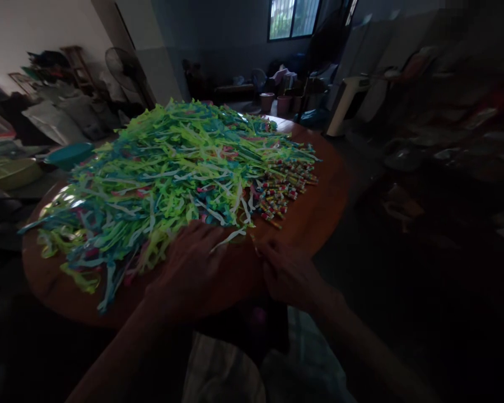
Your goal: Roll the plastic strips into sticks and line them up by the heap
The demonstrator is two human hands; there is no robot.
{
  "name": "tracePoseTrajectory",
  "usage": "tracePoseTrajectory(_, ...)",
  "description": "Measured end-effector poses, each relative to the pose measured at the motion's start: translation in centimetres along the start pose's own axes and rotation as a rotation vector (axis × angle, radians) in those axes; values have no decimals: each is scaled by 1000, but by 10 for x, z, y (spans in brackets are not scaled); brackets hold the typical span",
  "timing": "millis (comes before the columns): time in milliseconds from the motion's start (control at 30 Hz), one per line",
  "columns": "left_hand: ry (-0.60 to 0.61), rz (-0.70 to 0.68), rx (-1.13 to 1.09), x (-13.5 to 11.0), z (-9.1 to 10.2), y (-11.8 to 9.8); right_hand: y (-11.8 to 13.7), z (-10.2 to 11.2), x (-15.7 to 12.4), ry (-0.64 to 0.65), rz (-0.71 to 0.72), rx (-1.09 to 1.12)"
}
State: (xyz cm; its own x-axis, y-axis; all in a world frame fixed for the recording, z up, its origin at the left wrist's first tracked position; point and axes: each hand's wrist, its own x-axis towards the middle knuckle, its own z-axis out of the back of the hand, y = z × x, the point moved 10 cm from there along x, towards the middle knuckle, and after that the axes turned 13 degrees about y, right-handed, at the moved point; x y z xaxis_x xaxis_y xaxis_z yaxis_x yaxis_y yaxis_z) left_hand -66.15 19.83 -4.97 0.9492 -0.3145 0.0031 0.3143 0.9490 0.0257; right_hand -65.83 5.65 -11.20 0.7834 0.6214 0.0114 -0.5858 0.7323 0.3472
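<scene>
A large heap of thin plastic streamers (168,162), mostly lime green, blue and white, covers much of the round wooden table (331,184). Many end in narrow sticks with red, yellow and white patterned ends (279,196), bunched at the heap's right side. My left hand (193,254) lies palm down at the near edge of the heap, its fingers curled against a white strip (231,238). My right hand (289,272) is closed in a pinch on one thin patterned stick (255,245), just above the near table edge. Dim light hides the undersides of both hands.
Left of the table stand a blue basin (69,155) and a yellow basin (12,173). Behind them are white sacks (59,120) and a standing fan (124,70). A pale upright appliance (346,106) stands beyond the table's right side. Dark clutter fills the right.
</scene>
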Motion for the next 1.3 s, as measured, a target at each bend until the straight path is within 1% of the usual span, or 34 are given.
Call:
tracePoseTrajectory(133,97,-1,129,31,-25,-21,9,1,7,88,118,-194)
tracePoseTrajectory(200,151,-30,155,38,-37,-26,16,-1,8,113,182,-268)
tracePoseTrajectory(233,169,-52,160,37,-40,-28,18,-3,7,125,217,-291)
tracePoseTrajectory(300,185,-88,157,27,-41,-28,21,-6,5,140,274,-299)
tracePoseTrajectory(367,187,-108,130,15,-36,-28,20,-4,4,127,297,-276)
tracePoseTrajectory(467,195,-129,77,2,-26,-29,7,5,5,94,239,-219)
tracePoseTrajectory(567,201,-171,25,5,-22,-33,-2,10,9,101,224,-185)
tracePoseTrajectory(667,202,-208,-1,13,-23,-35,-3,14,15,74,289,-212)
tracePoseTrajectory(767,241,-188,26,19,-33,-35,0,14,21,36,363,-229)
tracePoseTrajectory(833,243,-140,67,20,-39,-33,2,10,25,29,400,-223)
tracePoseTrajectory(900,232,-75,123,19,-41,-30,2,7,27,7,407,-167)
tracePoseTrajectory(933,228,-49,149,17,-42,-29,1,6,28,-13,405,-103)
tracePoseTrajectory(1000,227,-28,174,14,-42,-29,-5,7,28,-62,401,92)
tracePoseTrajectory(1067,211,-46,156,9,-40,-33,-13,8,28,-107,405,311)
tracePoseTrajectory(1133,170,-71,125,5,-36,-36,-20,8,27,-129,403,461)
tracePoseTrajectory(1233,112,-81,101,2,-31,-38,-25,9,27,-134,394,572)
tracePoseTrajectory(1300,96,-85,97,1,-31,-39,-25,10,26,-125,400,621)
